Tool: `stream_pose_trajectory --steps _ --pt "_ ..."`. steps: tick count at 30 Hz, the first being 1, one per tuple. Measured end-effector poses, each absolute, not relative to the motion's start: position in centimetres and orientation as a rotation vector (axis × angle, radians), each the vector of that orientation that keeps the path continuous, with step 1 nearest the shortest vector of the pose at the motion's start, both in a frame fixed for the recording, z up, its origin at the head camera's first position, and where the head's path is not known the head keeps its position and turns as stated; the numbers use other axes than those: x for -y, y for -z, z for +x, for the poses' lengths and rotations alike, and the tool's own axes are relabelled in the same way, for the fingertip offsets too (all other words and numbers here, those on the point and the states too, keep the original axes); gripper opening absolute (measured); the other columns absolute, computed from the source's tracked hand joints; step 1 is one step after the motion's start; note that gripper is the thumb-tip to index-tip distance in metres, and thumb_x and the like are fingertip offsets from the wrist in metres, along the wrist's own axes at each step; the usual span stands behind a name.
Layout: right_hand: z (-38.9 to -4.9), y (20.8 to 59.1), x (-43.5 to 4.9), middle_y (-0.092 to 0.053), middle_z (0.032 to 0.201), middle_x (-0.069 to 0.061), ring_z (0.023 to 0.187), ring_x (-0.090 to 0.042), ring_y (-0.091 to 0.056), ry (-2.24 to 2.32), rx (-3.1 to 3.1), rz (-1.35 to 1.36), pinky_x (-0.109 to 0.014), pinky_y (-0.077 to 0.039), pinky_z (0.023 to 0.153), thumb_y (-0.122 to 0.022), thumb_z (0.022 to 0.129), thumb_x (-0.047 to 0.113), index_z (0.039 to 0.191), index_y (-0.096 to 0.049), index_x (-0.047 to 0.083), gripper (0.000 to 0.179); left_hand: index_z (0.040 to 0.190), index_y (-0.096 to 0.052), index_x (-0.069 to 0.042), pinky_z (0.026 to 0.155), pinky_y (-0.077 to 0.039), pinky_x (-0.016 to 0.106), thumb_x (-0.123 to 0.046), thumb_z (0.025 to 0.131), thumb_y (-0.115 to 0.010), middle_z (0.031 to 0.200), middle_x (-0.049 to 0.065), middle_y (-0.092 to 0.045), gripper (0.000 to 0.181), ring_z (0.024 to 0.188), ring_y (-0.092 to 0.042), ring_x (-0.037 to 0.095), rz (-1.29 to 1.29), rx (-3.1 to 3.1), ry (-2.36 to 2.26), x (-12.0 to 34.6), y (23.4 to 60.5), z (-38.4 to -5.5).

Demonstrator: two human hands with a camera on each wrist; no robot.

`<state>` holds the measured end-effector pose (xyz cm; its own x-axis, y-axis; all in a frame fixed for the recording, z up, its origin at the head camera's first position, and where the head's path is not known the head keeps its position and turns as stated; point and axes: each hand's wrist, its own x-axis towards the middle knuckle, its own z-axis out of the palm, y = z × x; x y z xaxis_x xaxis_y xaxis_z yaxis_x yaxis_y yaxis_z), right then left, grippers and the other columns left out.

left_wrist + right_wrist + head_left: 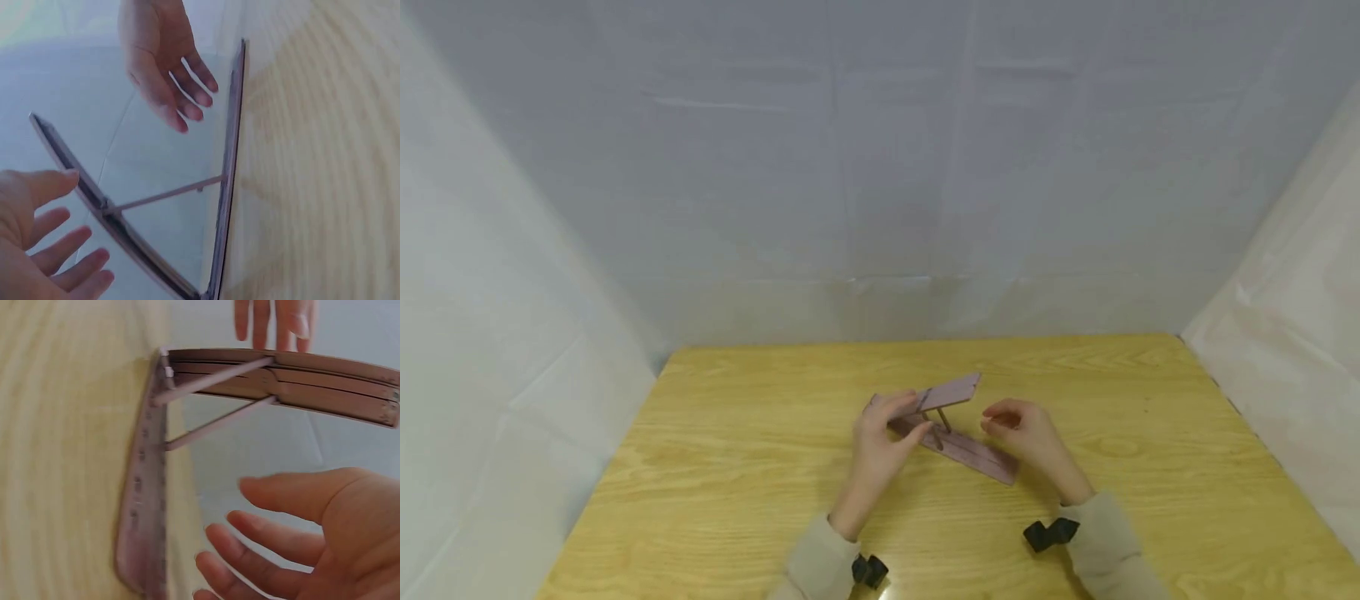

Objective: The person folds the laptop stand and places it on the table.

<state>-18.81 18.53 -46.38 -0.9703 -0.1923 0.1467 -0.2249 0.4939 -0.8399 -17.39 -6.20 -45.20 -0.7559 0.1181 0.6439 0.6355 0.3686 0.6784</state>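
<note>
A pinkish-purple folding stand (973,454) stands spread on the table, its two long panels meeting at one end and spreading into a V. Thin struts (219,425) bridge the panels. At the raised panel (147,259) is my left hand (880,442), fingertips right at its outer side and thumb overlapping its edge in the left wrist view. The fingers look relaxed, not wrapped round it. My right hand (1022,433) hovers off the stand's wide end with loosely bent fingers and nothing in them. Small dark markings run along the lower panel (140,500).
The wooden table (737,467) has a light grain and reaches back to a pale sheet (895,183). More white sheeting (1300,333) hangs at both sides. Black wrist devices (1051,534) sit at the sleeve cuffs.
</note>
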Motion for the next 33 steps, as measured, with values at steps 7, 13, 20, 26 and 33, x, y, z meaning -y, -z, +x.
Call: stream_pose_trajectory --steps 7,13,20,26,33 --pt "-18.4 47.4 -17.9 -0.068 0.107 -0.017 0.101 -0.033 -0.063 -1.463 2.859 0.31 -0.046 -0.055 0.087 -0.084 0.077 0.007 0.113 -0.067 -0.007 0.042 0.109 -0.071 0.0 0.096 -0.054 0.038 0.006 0.078 -0.08 0.112 0.012 -0.071 0.032 0.101 -0.068 0.026 -0.522 2.031 1.478 4.7 46.3 -16.9" --pt "-18.2 47.8 -17.1 -0.064 0.103 -0.009 0.093 -0.023 -0.06 -1.378 2.936 0.265 -0.042 -0.054 0.082 -0.091 0.069 0.013 0.113 -0.069 -0.001 0.051 0.107 -0.072 0.0 0.093 -0.055 0.032 0.008 0.079 -0.078 0.109 0.012 -0.072 0.03 0.1 -0.068 0.022 -0.485 2.023 1.462 3.9 46.8 -16.9" --pt "-18.0 48.0 -16.4 -0.061 0.092 -0.005 0.082 -0.019 -0.057 -1.249 2.928 0.284 -0.037 -0.052 0.074 -0.092 0.066 0.01 0.108 -0.072 0.002 0.048 0.103 -0.074 -0.002 0.093 -0.055 0.031 0.009 0.079 -0.076 0.109 0.01 -0.072 0.027 0.102 -0.068 0.023 -0.39 1.996 1.449 3.1 47.2 -16.9" --pt "-17.8 48.2 -16.4 -0.06 0.088 -0.005 0.078 -0.018 -0.054 -1.231 2.903 0.285 -0.035 -0.049 0.07 -0.09 0.068 0.011 0.106 -0.073 0.002 0.043 0.1 -0.075 -0.003 0.091 -0.056 0.033 0.011 0.078 -0.076 0.107 0.008 -0.073 0.026 0.1 -0.069 0.023 -0.328 1.979 1.41 2.6 47.4 -16.9" --pt "-17.6 48.1 -16.2 -0.059 0.086 -0.004 0.075 -0.016 -0.05 -1.202 2.892 0.298 -0.034 -0.046 0.066 -0.09 0.069 0.012 0.103 -0.074 0.005 0.038 0.099 -0.076 -0.002 0.088 -0.057 0.031 0.011 0.079 -0.075 0.105 0.008 -0.073 0.024 0.098 -0.069 0.023 -0.302 1.971 1.425 2.4 47.4 -16.9"
